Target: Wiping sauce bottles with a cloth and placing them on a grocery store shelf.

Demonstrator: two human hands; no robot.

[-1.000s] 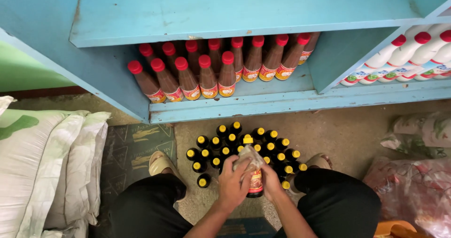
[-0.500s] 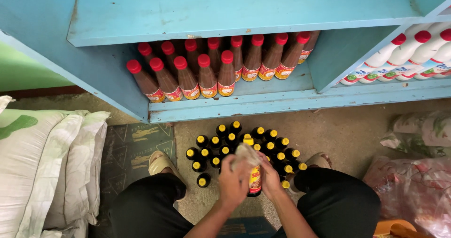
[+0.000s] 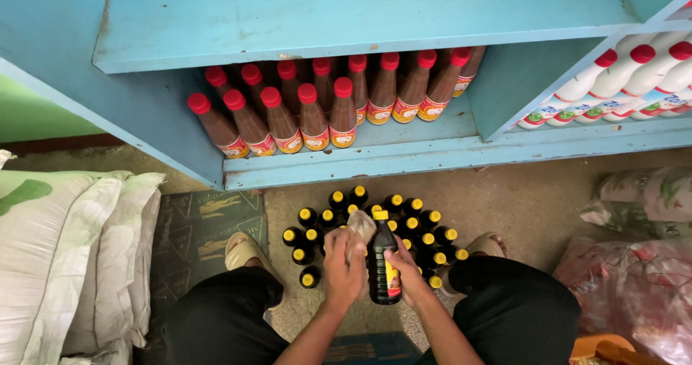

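Right hand (image 3: 405,270) wrapped around a dark bottle (image 3: 383,264) with a yellow cap, held upright just above the floor, between the knees; left hand (image 3: 344,263) clutching a crumpled cloth (image 3: 358,227), pressed against the bottle's left side near the neck. Just beyond, a cluster of dark yellow-capped bottles (image 3: 375,224) standing on the concrete floor (image 3: 533,199); far side, a blue shelf (image 3: 346,159) holding brown bottles with red caps (image 3: 324,102); white bottles with red caps (image 3: 613,84) in the compartment to the right. White sacks (image 3: 68,257) stacked on the left; a plastic bag (image 3: 634,278) on the right; sandalled foot (image 3: 245,250) beside the left knee.
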